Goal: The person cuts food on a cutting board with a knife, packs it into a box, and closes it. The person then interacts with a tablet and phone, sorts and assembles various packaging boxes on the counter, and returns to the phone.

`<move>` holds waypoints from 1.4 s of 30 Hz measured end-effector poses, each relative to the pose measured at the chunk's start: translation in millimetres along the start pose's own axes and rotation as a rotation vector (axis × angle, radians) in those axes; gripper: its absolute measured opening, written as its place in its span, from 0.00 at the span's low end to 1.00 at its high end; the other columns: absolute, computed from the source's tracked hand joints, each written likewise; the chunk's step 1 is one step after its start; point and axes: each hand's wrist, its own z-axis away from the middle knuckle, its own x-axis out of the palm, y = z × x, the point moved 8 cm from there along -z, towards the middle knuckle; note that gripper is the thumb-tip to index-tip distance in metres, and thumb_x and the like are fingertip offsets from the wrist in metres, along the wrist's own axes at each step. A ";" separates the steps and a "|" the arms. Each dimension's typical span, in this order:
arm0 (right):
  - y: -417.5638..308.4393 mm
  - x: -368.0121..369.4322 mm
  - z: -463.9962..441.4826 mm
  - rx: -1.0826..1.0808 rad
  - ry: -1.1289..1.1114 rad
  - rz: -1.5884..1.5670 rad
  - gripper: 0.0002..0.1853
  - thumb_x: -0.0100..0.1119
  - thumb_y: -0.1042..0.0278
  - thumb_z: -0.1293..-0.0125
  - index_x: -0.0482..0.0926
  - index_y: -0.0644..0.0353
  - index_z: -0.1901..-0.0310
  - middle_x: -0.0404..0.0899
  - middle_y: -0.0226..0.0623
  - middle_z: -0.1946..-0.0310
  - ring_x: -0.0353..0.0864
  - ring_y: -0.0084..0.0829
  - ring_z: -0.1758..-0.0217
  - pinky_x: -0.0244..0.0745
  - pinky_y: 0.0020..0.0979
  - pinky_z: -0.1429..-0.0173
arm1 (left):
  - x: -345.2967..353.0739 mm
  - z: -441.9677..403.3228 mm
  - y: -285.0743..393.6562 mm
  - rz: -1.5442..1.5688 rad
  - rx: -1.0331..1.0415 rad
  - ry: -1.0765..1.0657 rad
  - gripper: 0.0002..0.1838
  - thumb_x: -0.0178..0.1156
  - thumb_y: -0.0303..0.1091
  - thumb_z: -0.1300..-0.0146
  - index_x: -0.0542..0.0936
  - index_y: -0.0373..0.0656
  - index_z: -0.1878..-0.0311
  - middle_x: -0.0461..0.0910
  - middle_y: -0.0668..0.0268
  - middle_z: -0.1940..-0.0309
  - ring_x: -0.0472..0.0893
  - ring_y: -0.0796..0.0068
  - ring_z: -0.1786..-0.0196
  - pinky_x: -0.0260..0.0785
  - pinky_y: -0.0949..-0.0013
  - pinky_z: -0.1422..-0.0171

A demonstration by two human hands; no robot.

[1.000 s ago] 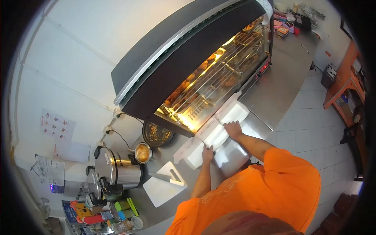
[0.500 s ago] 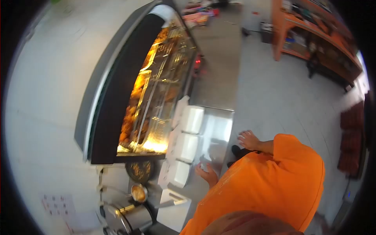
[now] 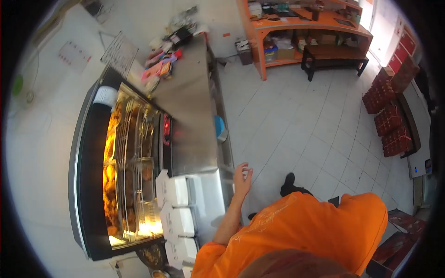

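My left hand (image 3: 242,179) hangs in the air just past the edge of the steel counter (image 3: 209,197), over the tiled floor. Its fingers are loosely bent and apart, with nothing in them. Nearest to it on the counter stand several white open-lidded cardboard boxes (image 3: 181,191) in a row. The boxes sit against a lit glass food warmer (image 3: 139,176), which holds trays of fried food (image 3: 110,185). My right hand is out of sight; only its orange sleeve (image 3: 368,211) shows.
Ahead stands an orange shelf desk (image 3: 301,25) with a dark bench (image 3: 336,53) before it. Stacked red cartons (image 3: 391,120) stand on the right. Pink and orange packets (image 3: 157,69) lie at the counter's far end. A blue item (image 3: 219,126) shows at the counter's side.
The view has swung right, bringing in more floor, bench and cartons. My left hand has gone from over the counter near the boxes to beyond its edge. My right hand has left the view.
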 end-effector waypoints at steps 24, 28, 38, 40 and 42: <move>-50.7 -556.6 -203.2 -0.255 0.434 -0.908 0.22 0.67 0.52 0.34 0.83 0.58 0.45 0.88 0.41 0.62 0.88 0.31 0.62 0.83 0.32 0.66 | 380.4 -473.5 -65.6 -0.113 -0.179 -0.479 0.17 0.66 0.38 0.31 0.81 0.41 0.43 0.86 0.59 0.62 0.85 0.72 0.59 0.77 0.67 0.53; -25.3 -581.3 -208.0 -0.156 0.425 -0.873 0.22 0.68 0.48 0.37 0.86 0.57 0.50 0.88 0.45 0.58 0.87 0.37 0.58 0.82 0.41 0.54 | 483.5 -598.7 -13.4 -0.075 -0.128 -0.621 0.18 0.65 0.43 0.30 0.81 0.41 0.44 0.86 0.58 0.59 0.86 0.68 0.56 0.78 0.64 0.51; 117.0 -659.4 -257.2 0.210 0.305 -1.124 0.20 0.61 0.47 0.34 0.87 0.56 0.53 0.86 0.47 0.51 0.84 0.45 0.48 0.79 0.47 0.45 | 904.8 -759.2 189.5 -0.183 0.342 -1.447 0.23 0.64 0.45 0.29 0.78 0.42 0.38 0.85 0.58 0.51 0.85 0.66 0.55 0.78 0.62 0.47; 152.0 -697.6 -273.3 0.238 0.274 -1.149 0.21 0.60 0.47 0.34 0.87 0.56 0.52 0.86 0.48 0.50 0.84 0.46 0.46 0.78 0.47 0.44 | 984.3 -758.3 221.5 -0.140 0.404 -1.522 0.24 0.63 0.47 0.28 0.77 0.42 0.37 0.84 0.57 0.50 0.84 0.65 0.53 0.77 0.62 0.44; 194.5 -751.1 -289.5 0.265 0.246 -1.161 0.21 0.59 0.47 0.33 0.86 0.56 0.52 0.86 0.48 0.49 0.83 0.46 0.45 0.78 0.47 0.43 | 1057.0 -750.7 247.1 -0.150 0.416 -1.536 0.24 0.61 0.49 0.27 0.77 0.43 0.36 0.83 0.57 0.49 0.83 0.65 0.49 0.75 0.62 0.41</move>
